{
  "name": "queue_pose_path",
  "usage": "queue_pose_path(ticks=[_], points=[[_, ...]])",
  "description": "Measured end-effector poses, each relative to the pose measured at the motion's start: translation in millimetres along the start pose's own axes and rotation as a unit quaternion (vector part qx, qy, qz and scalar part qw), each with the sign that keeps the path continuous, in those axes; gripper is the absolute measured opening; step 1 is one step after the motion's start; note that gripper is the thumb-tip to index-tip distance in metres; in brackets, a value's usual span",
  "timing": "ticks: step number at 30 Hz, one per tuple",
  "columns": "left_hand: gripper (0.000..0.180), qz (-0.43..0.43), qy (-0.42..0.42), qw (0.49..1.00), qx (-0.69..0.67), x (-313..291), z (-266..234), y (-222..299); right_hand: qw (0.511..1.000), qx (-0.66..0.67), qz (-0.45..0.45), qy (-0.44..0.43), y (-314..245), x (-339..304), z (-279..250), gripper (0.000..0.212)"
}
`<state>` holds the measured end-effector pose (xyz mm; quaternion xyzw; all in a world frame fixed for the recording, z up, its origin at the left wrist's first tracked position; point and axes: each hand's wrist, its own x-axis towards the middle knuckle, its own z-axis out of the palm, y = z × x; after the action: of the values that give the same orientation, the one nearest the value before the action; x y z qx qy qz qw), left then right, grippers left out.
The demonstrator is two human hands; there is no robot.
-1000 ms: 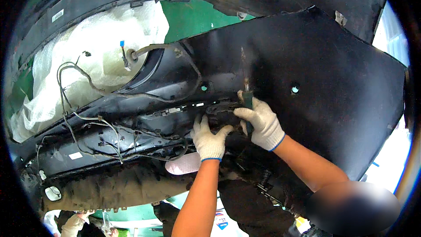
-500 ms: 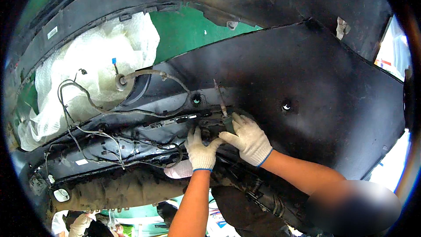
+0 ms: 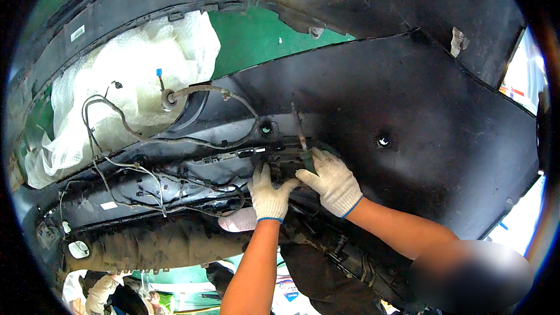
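Observation:
In a white knit glove, my right hand (image 3: 335,183) is closed around the dark green handle of a slim tool (image 3: 300,128). The tool's narrow, brownish blade points away from me across the inside of a large black car bumper (image 3: 443,99). Whether it is a screwdriver or a scraper I cannot tell. Also gloved, my left hand (image 3: 269,197) presses stretched fingers against the bumper's ledge, its thumb by the right hand's fingers. Just beyond the left fingers sits a black bracket strip (image 3: 230,156). What lies beneath both hands is hidden.
A grey wiring harness (image 3: 157,140) loops over the bumper's left part, with a blue connector (image 3: 158,73). Translucent bubble wrap (image 3: 128,61) lies beyond it on the green floor (image 3: 248,41). A pinkish oval pad (image 3: 238,220) sits by my left wrist. Another person's sleeve (image 3: 102,294) shows at lower left.
The view has shifted slightly, so the bumper and harness sit a little further right. Both hands keep nearly the same places, and the tool stays in my right hand.

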<state>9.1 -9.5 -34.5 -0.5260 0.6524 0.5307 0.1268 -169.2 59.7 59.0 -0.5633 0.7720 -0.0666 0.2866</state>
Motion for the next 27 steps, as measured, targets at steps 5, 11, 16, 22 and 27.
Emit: queue_pose_path(ticks=[5,11,16,22,27], points=[[0.103,0.006,0.001,1.0,0.009,0.3,-2.3,2.6,1.0,0.004,0.013,-0.021,-2.2,1.3,-4.4,0.02],[0.105,0.007,-0.008,1.0,0.004,2.4,-3.1,1.2,1.0,0.006,0.006,-0.002,0.1,-0.5,1.3,0.02],[0.106,0.018,0.002,1.0,0.001,1.3,-0.5,-2.7,1.0,-0.001,0.002,0.003,0.9,-2.8,4.5,0.022],[0.104,-0.011,-0.014,1.0,0.008,2.1,-2.5,1.4,1.0,0.009,-0.011,0.002,3.1,-1.3,3.1,0.042],[0.104,0.008,-0.002,1.0,0.002,1.2,-1.3,-3.5,1.0,0.002,-0.013,-0.001,2.4,-3.3,3.1,0.043]])
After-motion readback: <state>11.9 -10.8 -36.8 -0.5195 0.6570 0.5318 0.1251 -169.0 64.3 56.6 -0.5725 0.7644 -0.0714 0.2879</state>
